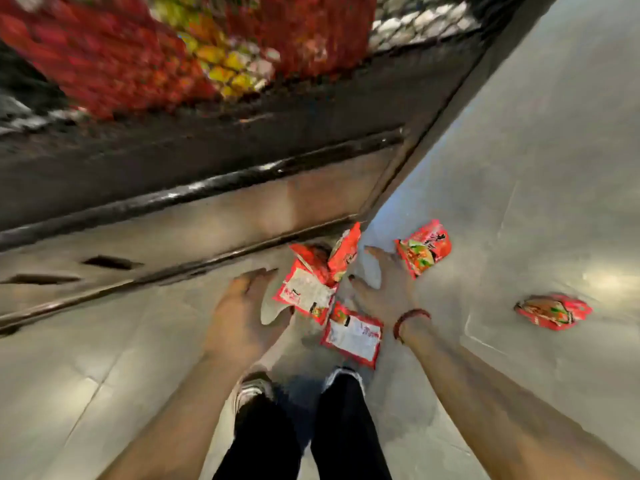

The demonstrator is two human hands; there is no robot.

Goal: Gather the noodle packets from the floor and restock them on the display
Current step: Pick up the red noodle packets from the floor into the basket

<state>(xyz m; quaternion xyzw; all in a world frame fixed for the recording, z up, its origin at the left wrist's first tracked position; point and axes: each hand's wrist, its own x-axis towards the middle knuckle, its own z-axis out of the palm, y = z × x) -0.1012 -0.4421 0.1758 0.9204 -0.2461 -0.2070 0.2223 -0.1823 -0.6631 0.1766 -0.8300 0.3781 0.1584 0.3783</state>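
Head view: looks down past both forearms at the floor (519, 133) at the foot of the display (138, 57); the upper part of the frame is motion-blurred.
Step in hand: gathering, judged to be at its start, since every packet in sight lies loose on the floor and none is held.
Left hand (242, 306): grip wide, fingers spread, holding nothing. It is just beside the white-backed packet (306, 294); whether it touches cannot be told.
Right hand (382, 285): grip wide, fingers spread, empty. It sits between the central cluster and the front-up packet (424, 252).
Packet positions: two crumpled packets (346, 252) stand propped at the display base, just beyond the white-backed packet. A second face-down packet (353, 336) lies nearest the shoes (252, 389). An outlying packet (552, 311) lies well apart to the right.
Display: stocked with red and yellow packs; detail is blurred.
Next move: probably calls for each grip to narrow on its nearest packet, left on the white-backed one and right on the front-up one.
Caution: the flat packets offer little edge against the floor, so a fingertip likely has to lift a corner first.
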